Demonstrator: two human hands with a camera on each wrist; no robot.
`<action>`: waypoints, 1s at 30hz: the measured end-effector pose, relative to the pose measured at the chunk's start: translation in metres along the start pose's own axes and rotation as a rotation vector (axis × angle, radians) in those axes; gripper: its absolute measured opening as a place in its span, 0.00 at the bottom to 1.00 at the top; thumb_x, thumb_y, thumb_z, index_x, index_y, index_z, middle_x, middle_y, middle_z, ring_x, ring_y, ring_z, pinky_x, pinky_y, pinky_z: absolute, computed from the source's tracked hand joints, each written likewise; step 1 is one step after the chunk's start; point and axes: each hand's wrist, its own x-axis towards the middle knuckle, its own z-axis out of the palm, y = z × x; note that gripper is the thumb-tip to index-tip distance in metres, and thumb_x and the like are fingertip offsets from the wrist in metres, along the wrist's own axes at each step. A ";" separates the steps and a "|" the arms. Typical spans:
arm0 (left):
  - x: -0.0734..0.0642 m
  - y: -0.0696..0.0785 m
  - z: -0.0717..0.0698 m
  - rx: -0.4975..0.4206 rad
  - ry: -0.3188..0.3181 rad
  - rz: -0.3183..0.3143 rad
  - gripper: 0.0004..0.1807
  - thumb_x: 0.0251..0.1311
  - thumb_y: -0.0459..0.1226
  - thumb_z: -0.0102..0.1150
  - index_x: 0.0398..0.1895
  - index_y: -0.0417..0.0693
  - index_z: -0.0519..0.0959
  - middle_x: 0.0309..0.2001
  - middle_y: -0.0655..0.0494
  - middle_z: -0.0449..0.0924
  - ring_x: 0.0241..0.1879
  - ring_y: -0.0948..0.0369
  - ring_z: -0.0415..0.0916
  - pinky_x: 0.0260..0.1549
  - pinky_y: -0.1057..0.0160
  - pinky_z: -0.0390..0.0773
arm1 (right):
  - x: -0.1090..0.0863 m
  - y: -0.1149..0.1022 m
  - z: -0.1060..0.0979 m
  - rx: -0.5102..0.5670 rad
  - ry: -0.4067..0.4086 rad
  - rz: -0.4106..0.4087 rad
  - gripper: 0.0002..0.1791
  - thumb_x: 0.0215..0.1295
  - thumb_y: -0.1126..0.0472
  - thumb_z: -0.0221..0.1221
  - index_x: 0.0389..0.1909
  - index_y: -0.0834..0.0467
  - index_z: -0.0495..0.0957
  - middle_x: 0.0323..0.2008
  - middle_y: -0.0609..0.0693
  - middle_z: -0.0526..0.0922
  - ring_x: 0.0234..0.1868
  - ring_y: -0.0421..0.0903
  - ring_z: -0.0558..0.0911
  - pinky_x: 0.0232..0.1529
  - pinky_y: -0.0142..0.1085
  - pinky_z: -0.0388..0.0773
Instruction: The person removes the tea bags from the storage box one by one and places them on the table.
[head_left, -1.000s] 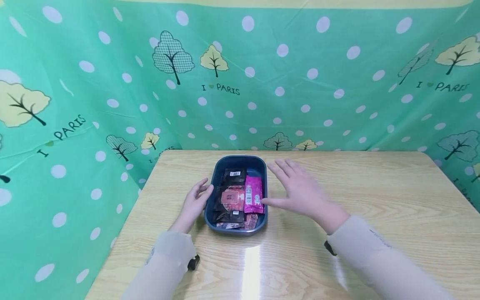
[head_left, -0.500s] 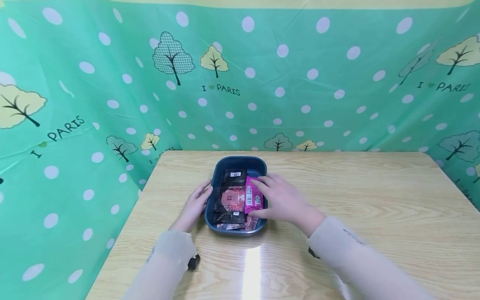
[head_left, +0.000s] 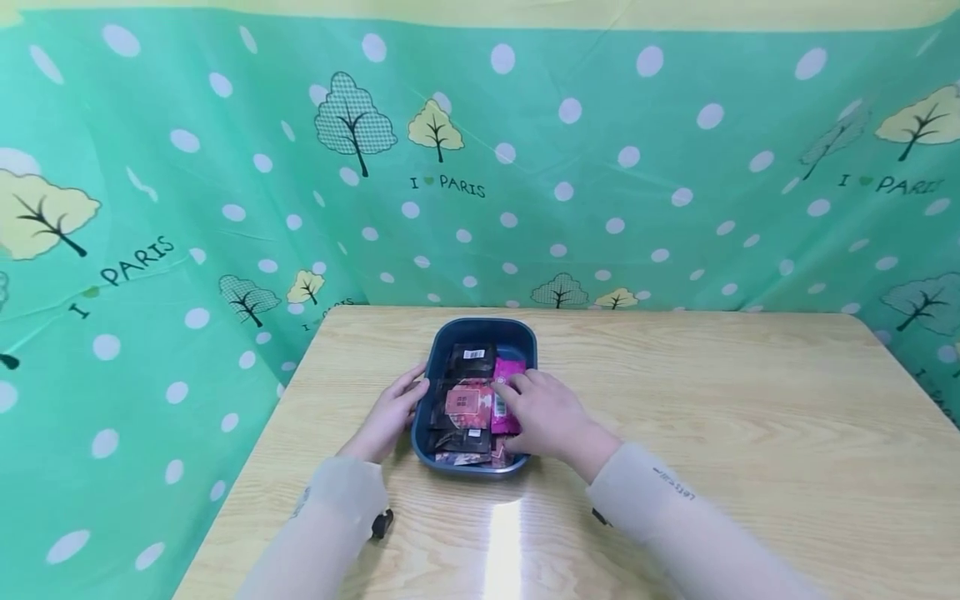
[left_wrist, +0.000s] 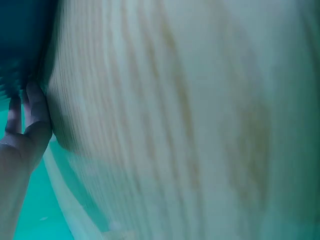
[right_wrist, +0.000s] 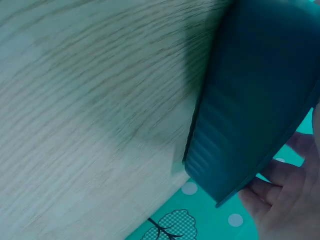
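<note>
A dark blue plastic bin [head_left: 482,471] stands on the table with several flat packets inside. Among them are a black packet [head_left: 472,357] with a white label, a red-printed packet [head_left: 468,403] in the middle and a bright pink packet [head_left: 507,417] along the right wall. My left hand [head_left: 386,421] rests against the bin's outer left wall, fingers fairly straight. Over the right rim reaches my right hand [head_left: 547,417], thumb and fingers spread apart above the pink packet and partly covering it. The right wrist view shows its fingers [right_wrist: 275,192] bent over the rim, tips hidden.
The light wood table [head_left: 712,400] extends to the right of the bin. Behind it and along the left hangs a green dotted curtain [head_left: 675,208]. A bright light reflection lies on the table in front of the bin.
My right hand has moved left and down from beside the bin to over the pink packet, its fingers less spread. My left hand stays at the bin's left wall.
</note>
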 end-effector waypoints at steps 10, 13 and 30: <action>0.000 0.005 0.001 0.022 -0.022 0.005 0.30 0.77 0.44 0.41 0.79 0.52 0.54 0.72 0.40 0.60 0.62 0.52 0.71 0.60 0.57 0.73 | 0.007 -0.006 0.010 -0.017 -0.005 0.084 0.45 0.54 0.39 0.70 0.69 0.56 0.69 0.62 0.57 0.75 0.64 0.56 0.70 0.73 0.50 0.55; 0.001 0.006 0.000 0.021 -0.016 0.007 0.30 0.77 0.44 0.42 0.78 0.52 0.54 0.72 0.41 0.61 0.59 0.55 0.73 0.54 0.63 0.75 | 0.010 -0.007 0.011 -0.033 0.003 0.090 0.42 0.54 0.44 0.70 0.68 0.57 0.71 0.61 0.56 0.75 0.64 0.56 0.70 0.73 0.50 0.54; 0.000 0.002 0.001 0.026 -0.035 -0.031 0.30 0.78 0.46 0.40 0.79 0.56 0.51 0.74 0.42 0.59 0.67 0.49 0.68 0.67 0.50 0.66 | 0.018 -0.022 0.022 -0.093 0.023 0.127 0.37 0.56 0.46 0.70 0.63 0.58 0.73 0.65 0.61 0.73 0.65 0.58 0.72 0.72 0.57 0.52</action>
